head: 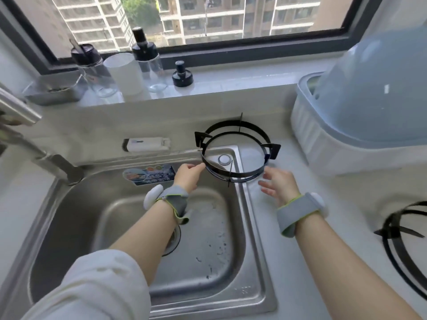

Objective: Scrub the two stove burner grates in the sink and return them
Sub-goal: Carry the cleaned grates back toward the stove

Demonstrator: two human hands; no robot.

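A black ring-shaped burner grate [251,129] with upright tabs sits tilted over the back right corner of the steel sink [256,239] and the white counter beside it. My left hand [188,177] reaches across the basin and pinches the grate's left rim. My right hand [279,183] hovers at the grate's near right side with its fingers spread; it is blurred, and I cannot tell whether it touches the ring. A second black grate [397,239] lies on the stove top at the right edge, partly cut off.
The faucet [34,148] juts in from the left. A white scrubber [147,144] lies behind the sink. A dish rack with a blue cover [346,107] fills the right rear counter. Bottles and a cup [147,56] line the windowsill. The basin holds water drops and a drain [174,239].
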